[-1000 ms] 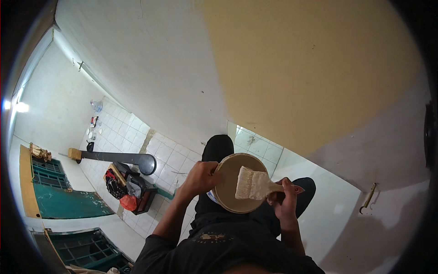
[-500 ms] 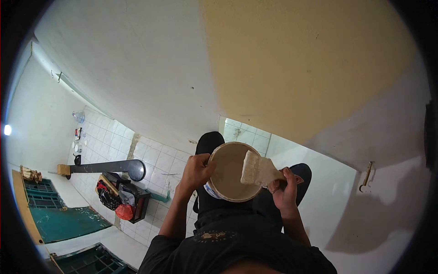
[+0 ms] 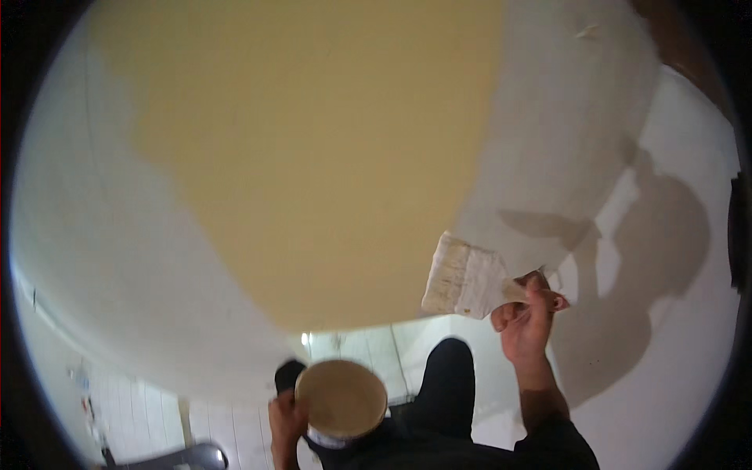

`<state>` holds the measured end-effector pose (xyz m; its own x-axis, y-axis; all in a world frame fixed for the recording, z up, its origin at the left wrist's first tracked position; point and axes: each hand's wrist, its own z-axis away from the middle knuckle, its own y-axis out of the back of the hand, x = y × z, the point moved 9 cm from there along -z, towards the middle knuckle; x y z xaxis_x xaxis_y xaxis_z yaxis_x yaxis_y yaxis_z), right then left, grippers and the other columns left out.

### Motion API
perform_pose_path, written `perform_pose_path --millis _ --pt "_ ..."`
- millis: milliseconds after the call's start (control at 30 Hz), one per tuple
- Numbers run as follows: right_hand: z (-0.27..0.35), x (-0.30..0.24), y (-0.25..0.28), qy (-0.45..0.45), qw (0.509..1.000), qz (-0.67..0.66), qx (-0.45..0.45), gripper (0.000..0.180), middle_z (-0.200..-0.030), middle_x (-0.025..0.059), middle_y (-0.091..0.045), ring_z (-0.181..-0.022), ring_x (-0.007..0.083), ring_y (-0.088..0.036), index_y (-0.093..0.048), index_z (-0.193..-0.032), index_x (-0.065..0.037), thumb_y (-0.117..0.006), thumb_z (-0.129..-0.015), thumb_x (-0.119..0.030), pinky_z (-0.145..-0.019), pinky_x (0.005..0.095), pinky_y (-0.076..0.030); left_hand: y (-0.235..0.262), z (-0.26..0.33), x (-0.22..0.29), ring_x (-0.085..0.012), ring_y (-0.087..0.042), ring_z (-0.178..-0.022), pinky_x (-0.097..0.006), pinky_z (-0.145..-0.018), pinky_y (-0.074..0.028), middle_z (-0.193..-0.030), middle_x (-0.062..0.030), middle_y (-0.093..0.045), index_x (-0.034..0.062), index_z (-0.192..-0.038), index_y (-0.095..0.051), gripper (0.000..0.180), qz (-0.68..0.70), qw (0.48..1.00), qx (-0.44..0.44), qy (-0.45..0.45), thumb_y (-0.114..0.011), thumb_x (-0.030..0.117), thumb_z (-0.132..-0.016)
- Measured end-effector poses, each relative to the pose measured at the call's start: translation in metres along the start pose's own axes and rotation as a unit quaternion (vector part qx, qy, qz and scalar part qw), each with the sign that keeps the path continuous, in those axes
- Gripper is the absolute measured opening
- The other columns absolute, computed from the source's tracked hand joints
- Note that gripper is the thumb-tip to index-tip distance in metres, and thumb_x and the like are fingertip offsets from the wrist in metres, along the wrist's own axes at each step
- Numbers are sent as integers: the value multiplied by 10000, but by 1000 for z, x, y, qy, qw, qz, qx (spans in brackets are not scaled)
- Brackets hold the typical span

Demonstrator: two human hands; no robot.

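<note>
My right hand (image 3: 526,325) is closed around the handle of a wide, flat paintbrush (image 3: 468,278). Pale paint coats the bristles, which point left. In the picture the brush lies over the lower right edge of a yellow painted patch (image 3: 329,172); whether it touches the wall I cannot tell. Lower left, my left hand (image 3: 287,419) grips the rim of a round paint bucket (image 3: 343,401), fingers partly out of sight. The bucket is tilted toward me, and its inside looks beige.
White wall (image 3: 94,235) surrounds the yellow patch on both sides. My shadow (image 3: 662,243) falls on the right-hand wall. Below are pale floor tiles (image 3: 368,345) and my dark-clothed knees (image 3: 450,376). A long dark object (image 3: 196,457) lies at the lower left.
The paintbrush has left the bucket's mouth and moved up and right, toward the wall. My left hand still grips the bucket, now lower in view. The view has swung toward the yellow patch.
</note>
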<state>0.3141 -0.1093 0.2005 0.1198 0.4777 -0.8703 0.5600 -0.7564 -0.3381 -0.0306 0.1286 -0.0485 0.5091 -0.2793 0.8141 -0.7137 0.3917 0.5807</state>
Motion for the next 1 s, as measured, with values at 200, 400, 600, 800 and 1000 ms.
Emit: perform_pose_path --millis 200,400,600,800,1000 --pt "-16 -226 -36 442 881 169 -20 275 -902 99 -644 -581 157 -600 -595 -1015 -1 -573 -1003 -275 -485 291 -491 10 14 3 -158 -473 -454 -364 -412 -372 -540 -70 -511 3 -744 -611 568 187 982 -19 -30 -619 525 -966" --pt "-46 -325 -141 644 614 455 -30 187 -867 67 -693 -666 130 -661 -679 -1027 -17 -759 -934 -157 -614 293 -550 18 15 32 -169 -508 -443 -369 -408 -387 -554 -69 -547 -6 -769 -628 475 179 982 -41 35 -627 435 -946" --pt "-50 -376 -224 769 373 508 -107 136 -836 75 -661 -685 162 -616 -655 -969 -15 -753 -914 -91 -590 305 -476 5 9 28 -196 -571 -456 -374 -419 -432 -553 -109 -577 -12 -763 -636 399 188 981 -38 41 -604 343 -943" --pt "-66 -386 -250 752 372 533 -108 169 -812 130 -614 -686 264 -594 -618 -913 11 -769 -869 -50 -597 382 -440 -3 2 -1 -215 -600 -460 -384 -427 -454 -572 -130 -622 -8 -771 -655 402 75 997 18 -7 -600 346 -952" --pt "-65 -384 -265 755 372 523 -138 154 -782 127 -591 -673 266 -583 -616 -911 15 -750 -882 -56 -604 384 -440 4 5 7 -204 -591 -458 -373 -424 -451 -565 -121 -610 -8 -773 -651 413 99 995 3 -16 -598 350 -971"
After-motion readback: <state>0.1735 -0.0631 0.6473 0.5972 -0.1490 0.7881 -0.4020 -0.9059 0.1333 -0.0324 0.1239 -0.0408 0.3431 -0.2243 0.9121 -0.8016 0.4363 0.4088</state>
